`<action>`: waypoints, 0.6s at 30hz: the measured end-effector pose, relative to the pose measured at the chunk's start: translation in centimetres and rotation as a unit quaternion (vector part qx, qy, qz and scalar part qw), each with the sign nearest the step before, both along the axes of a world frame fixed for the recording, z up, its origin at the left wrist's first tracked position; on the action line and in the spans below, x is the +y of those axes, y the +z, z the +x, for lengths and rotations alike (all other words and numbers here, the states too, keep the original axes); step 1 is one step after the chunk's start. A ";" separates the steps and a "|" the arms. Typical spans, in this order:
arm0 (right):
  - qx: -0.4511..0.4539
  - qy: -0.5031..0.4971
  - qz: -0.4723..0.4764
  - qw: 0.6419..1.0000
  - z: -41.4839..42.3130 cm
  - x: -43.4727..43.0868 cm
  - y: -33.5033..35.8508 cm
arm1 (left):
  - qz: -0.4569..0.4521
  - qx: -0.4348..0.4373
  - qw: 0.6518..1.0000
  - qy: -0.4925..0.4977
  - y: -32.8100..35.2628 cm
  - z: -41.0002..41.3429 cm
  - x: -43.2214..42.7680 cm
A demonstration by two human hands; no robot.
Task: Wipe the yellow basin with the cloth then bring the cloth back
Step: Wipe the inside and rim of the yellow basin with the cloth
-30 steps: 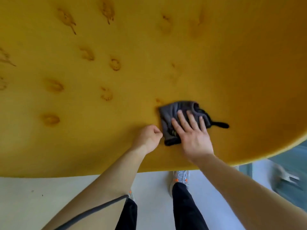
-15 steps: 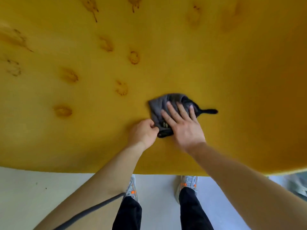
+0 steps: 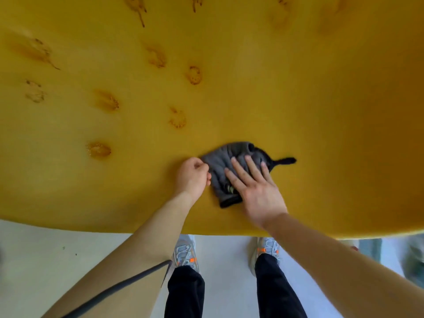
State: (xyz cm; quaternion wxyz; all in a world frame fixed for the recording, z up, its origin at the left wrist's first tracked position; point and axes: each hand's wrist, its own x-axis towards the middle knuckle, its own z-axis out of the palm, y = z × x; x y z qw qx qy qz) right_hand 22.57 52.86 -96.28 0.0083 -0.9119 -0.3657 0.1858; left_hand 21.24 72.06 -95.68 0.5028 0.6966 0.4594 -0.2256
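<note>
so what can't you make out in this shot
Head view:
yellow basin: far rim cut off by top and side edges.
cloth: middle hidden under the right hand.
left hand: curled fingers face away, so a pinch on the cloth is unclear.
floor objects, lower right: blurred.

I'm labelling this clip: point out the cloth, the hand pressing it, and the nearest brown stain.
cloth (image 3: 219,162): head view, its grey left half.
right hand (image 3: 255,193): head view, back of the hand.
brown stain (image 3: 177,119): head view, its middle.
</note>
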 end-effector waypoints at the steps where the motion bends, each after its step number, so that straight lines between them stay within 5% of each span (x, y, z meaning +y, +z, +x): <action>1: 0.037 0.037 -0.009 0.999 -2.0 -1.2 0.9 | 0.009 0.012 1.000 -0.007 0.0 -0.3 0.3; 4: 0.092 0.221 -0.067 0.969 0.1 -4.5 2.8 | 0.019 0.042 0.998 -0.049 0.8 -1.8 0.7; 6: 0.026 0.265 -0.069 0.961 5.8 -5.7 2.8 | 0.002 0.038 0.998 -0.044 1.2 -2.3 0.3; 9: -0.042 0.084 -0.147 0.985 13.2 -6.0 3.9 | -0.020 -0.001 0.999 -0.043 1.4 -1.9 -0.8; 12: -0.068 -0.105 -0.130 0.984 11.1 -4.0 3.7 | 0.003 -0.049 0.996 -0.080 1.8 -0.5 -2.6; 18: 0.092 -0.090 -0.092 0.987 -3.0 -4.8 5.4 | 0.027 -0.046 0.971 -0.234 3.5 1.0 -8.6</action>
